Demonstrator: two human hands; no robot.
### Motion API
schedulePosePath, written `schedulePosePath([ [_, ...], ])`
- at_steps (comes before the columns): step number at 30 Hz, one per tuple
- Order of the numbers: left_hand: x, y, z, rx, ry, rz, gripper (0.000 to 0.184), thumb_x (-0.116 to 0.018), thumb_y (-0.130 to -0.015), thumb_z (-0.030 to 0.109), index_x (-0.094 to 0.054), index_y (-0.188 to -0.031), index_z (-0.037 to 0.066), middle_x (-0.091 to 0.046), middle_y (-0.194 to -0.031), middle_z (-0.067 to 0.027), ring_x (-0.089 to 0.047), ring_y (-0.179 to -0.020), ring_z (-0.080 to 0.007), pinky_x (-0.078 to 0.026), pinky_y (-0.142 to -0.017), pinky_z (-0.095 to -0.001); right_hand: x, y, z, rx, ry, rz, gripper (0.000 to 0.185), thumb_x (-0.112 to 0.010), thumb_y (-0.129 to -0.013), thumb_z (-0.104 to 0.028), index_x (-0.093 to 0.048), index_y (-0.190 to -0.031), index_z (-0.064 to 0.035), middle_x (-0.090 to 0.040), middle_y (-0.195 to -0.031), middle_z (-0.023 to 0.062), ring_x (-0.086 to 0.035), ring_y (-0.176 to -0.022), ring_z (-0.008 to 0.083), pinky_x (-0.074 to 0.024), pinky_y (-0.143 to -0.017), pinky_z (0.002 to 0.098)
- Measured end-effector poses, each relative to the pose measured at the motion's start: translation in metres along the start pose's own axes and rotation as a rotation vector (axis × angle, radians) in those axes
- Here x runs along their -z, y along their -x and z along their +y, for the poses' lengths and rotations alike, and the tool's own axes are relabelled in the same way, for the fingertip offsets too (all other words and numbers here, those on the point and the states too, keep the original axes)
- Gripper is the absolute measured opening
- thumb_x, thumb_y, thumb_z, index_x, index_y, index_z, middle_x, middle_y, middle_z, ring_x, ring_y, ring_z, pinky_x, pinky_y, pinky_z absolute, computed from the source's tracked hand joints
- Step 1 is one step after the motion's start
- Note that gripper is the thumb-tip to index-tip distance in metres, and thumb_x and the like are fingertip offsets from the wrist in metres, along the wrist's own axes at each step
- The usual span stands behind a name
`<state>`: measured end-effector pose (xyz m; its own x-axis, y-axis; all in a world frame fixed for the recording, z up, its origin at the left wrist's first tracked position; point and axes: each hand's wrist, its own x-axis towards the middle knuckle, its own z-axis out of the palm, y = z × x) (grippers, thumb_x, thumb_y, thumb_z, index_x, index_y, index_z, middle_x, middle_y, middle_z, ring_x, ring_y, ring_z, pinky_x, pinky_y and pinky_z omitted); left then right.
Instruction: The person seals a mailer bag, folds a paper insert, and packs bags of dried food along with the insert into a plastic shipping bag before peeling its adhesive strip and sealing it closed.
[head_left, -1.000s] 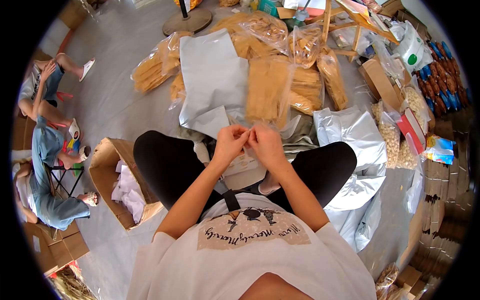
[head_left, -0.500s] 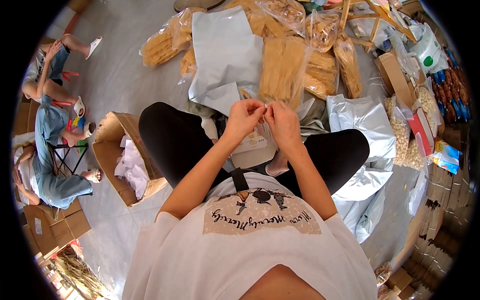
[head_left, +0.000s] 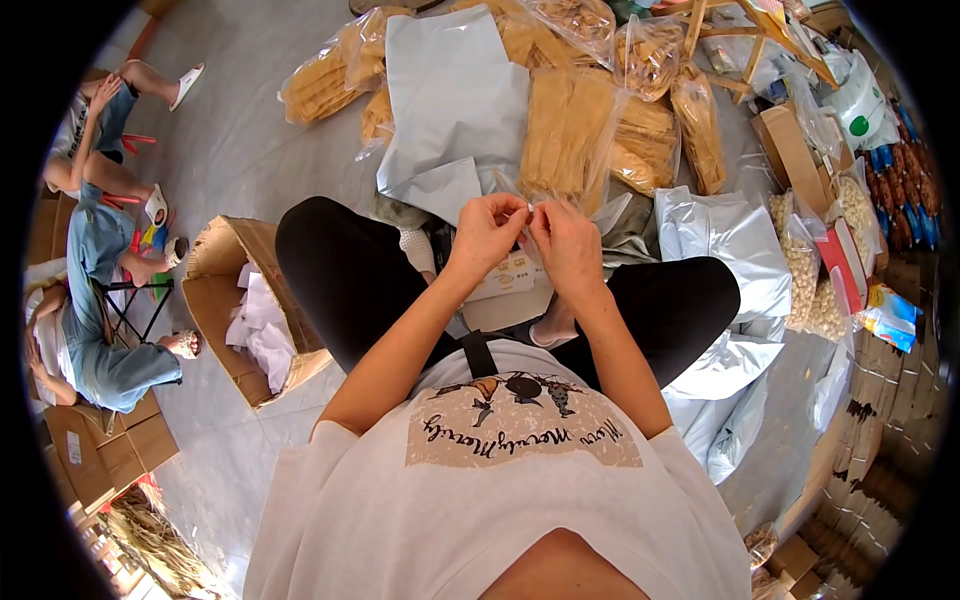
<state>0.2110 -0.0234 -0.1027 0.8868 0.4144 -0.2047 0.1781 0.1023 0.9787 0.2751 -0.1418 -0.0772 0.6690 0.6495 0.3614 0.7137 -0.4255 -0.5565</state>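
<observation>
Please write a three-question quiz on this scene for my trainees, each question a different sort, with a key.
1. True or false: the left hand and right hand are close together in front of the person.

2. What lies inside the open cardboard box?
A. A blue packet
B. White paper
C. A sandal

3. Fill in the colour: the person's trousers are ____.

Key: 1. True. 2. B. 3. Black.

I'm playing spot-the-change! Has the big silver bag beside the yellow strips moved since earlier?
No. Against the clear bag of yellow strips, the big silver bag lies as before; both only look higher, probably because the camera moved.
</observation>
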Motion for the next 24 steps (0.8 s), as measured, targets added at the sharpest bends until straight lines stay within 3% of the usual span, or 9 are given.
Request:
schedulePosePath([
  [2, 0.002, -0.001, -0.004, -0.044, 0.027, -0.04, 0.012, -0.056, -0.082, 0.009, -0.06, -0.084, -0.002, -0.062, -0.071, -0.0043, -0.057, -0.06, -0.0084, -0.041, -0.051, -0.0184, -0.001, 0.0, 0.001, 0.006, -0.031, 0.024, 0.014, -0.056, -0.08, -0.013, -0.055, -0.074, -0.001, -0.056, -0.068, 0.014, -0.057, -0.058, 0.03, -0.0452, -0.053, 0.0373],
  [7, 0.013, 0.005, 0.008, 0.057, 0.188, -0.098, 0.011, -0.057, -0.082, 0.012, -0.06, -0.083, 0.001, -0.063, -0.073, -0.0053, -0.057, -0.063, -0.0094, -0.042, -0.054, -0.0194, -0.009, 0.003, 0.021, -0.615, -0.735, -0.087, 0.012, -0.059, -0.075, -0.013, -0.06, -0.076, -0.0004, -0.06, -0.064, 0.0146, -0.057, -0.049, 0.0221, -0.0441, -0.05, 0.031],
  [10, 0.033, 0.005, 0.007, 0.121, 0.496, -0.11, 0.011, -0.057, -0.082, 0.012, -0.059, -0.082, 0.002, -0.063, -0.074, -0.0055, -0.057, -0.066, -0.0098, -0.042, -0.057, -0.0206, -0.009, 0.006, 0.056, -0.787, -0.821, -0.108, 0.011, -0.056, -0.076, -0.011, -0.061, -0.079, -0.0012, -0.06, -0.063, 0.0141, -0.059, -0.053, 0.0262, -0.0461, -0.053, 0.0324],
  [11, 0.039, 0.004, 0.005, 0.144, 0.719, -0.103, 0.011, -0.057, -0.081, 0.013, -0.059, -0.082, 0.002, -0.063, -0.075, -0.0056, -0.057, -0.067, -0.0099, -0.043, -0.059, -0.0212, -0.012, 0.008, 0.062, -0.783, -0.818, -0.098, 0.011, -0.056, -0.076, -0.011, -0.061, -0.079, -0.0012, -0.06, -0.063, 0.0141, -0.059, -0.053, 0.0262, -0.0461, -0.053, 0.0324],
  [13, 0.045, 0.003, 0.002, 0.155, 0.653, -0.081, 0.009, -0.056, -0.081, 0.01, -0.058, -0.081, 0.002, -0.062, -0.075, -0.0047, -0.057, -0.068, -0.0096, -0.043, -0.06, -0.0211, -0.007, 0.008, 0.055, -0.5, -0.154, -0.122, 0.014, -0.052, -0.078, -0.009, -0.06, -0.077, 0.0022, -0.059, -0.066, 0.0142, -0.059, -0.063, 0.033, -0.0475, -0.061, 0.0362],
  [16, 0.042, 0.004, -0.002, 0.061, 0.048, -0.095, 0.006, -0.056, -0.078, 0.007, -0.058, -0.079, 0.001, -0.061, -0.077, -0.0025, -0.055, -0.07, -0.008, -0.042, -0.068, -0.0211, -0.008, -0.003, 0.021, 0.022, 0.008, 0.237, 0.019, -0.054, -0.073, -0.005, -0.059, -0.091, -0.0009, -0.059, -0.091, 0.0168, -0.055, -0.082, 0.0369, -0.045, -0.073, 0.0411],
  [17, 0.039, 0.004, 0.001, 0.062, 0.046, -0.1, 0.006, -0.056, -0.078, 0.007, -0.058, -0.079, 0.001, -0.061, -0.077, -0.0025, -0.055, -0.07, -0.008, -0.042, -0.068, -0.0211, -0.006, -0.003, 0.01, 0.017, 0.01, 0.24, 0.019, -0.054, -0.073, -0.005, -0.059, -0.091, -0.0009, -0.059, -0.091, 0.0168, -0.055, -0.082, 0.0369, -0.045, -0.073, 0.0411],
  [19, 0.033, 0.004, 0.008, -0.17, -0.204, -0.064, 0.008, -0.058, -0.076, 0.007, -0.06, -0.08, 0.0, -0.061, -0.077, -0.002, -0.053, -0.072, -0.0087, -0.041, -0.07, -0.0224, -0.002, 0.001, -0.009, 0.028, -0.208, -0.198, 0.029, -0.056, -0.071, -0.004, -0.058, -0.1, -0.0057, -0.058, -0.097, 0.0165, -0.055, -0.084, 0.0362, -0.045, -0.073, 0.0417],
  [24, 0.047, -0.005, 0.044, -0.336, -0.389, -0.202, 0.01, -0.061, -0.076, 0.007, -0.062, -0.081, -0.001, -0.061, -0.08, -0.0025, -0.054, -0.078, -0.0116, -0.041, -0.073, -0.0249, 0.004, -0.017, -0.006, -0.118, -0.139, -0.245, 0.018, -0.057, -0.072, -0.005, -0.061, -0.089, -0.0037, -0.06, -0.085, 0.0163, -0.058, -0.079, 0.0348, -0.0459, -0.069, 0.0411],
])
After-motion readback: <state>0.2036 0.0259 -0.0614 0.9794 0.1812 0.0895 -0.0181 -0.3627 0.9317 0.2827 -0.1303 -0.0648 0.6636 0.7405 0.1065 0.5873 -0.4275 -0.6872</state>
